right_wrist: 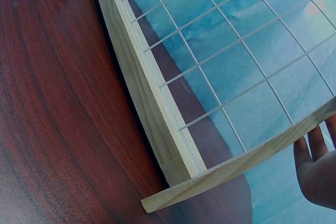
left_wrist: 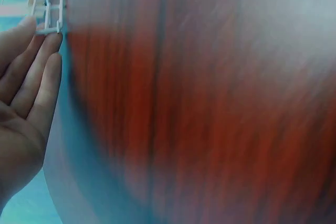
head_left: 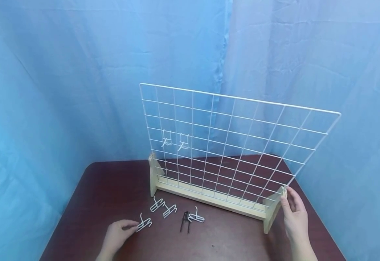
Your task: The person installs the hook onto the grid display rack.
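My left hand, low on the left in the head view, pinches a white wire hook by its end between thumb and fingertips. The left wrist view shows that hook at the fingertips. On the right, my right hand grips the top of the wooden end piece of a stand, thumb on the near side. A white wire grid stands upright in this wooden base. Two white hooks hang on the grid's left part, one of them the right-hand hook. In the right wrist view the fingers are partly hidden behind the wood.
More white hooks lie on the dark red-brown table in front of the stand. A black wire piece lies beside another white hook. Blue curtains surround the table's back and sides.
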Tool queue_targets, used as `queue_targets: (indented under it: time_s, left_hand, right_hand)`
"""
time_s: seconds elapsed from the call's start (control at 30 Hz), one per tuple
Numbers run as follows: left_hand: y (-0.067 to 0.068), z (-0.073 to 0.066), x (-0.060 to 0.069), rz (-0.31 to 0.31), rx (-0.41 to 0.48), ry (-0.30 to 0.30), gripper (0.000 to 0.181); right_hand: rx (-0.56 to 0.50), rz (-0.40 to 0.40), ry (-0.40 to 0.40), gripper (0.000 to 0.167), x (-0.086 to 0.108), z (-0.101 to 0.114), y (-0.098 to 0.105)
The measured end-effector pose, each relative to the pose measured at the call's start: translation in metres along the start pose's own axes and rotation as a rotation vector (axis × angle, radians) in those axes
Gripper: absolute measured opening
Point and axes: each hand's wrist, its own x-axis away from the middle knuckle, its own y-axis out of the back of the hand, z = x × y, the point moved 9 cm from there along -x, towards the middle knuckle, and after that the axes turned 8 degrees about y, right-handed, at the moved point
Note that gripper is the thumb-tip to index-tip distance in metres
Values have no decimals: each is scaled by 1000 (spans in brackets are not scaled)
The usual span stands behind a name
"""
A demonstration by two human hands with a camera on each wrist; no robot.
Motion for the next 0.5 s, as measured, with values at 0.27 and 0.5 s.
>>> queue_targets:
  time_s: [0.27,0.5]
  left_hand:
    - [-20,-8,16,-11,106,17,15]
    - [-31,-19,26,-27,128,-16,17]
  right_hand:
    - [-15,-1,2,48,0,-1,0]
    - [17,4,-4,47,0,0,0]
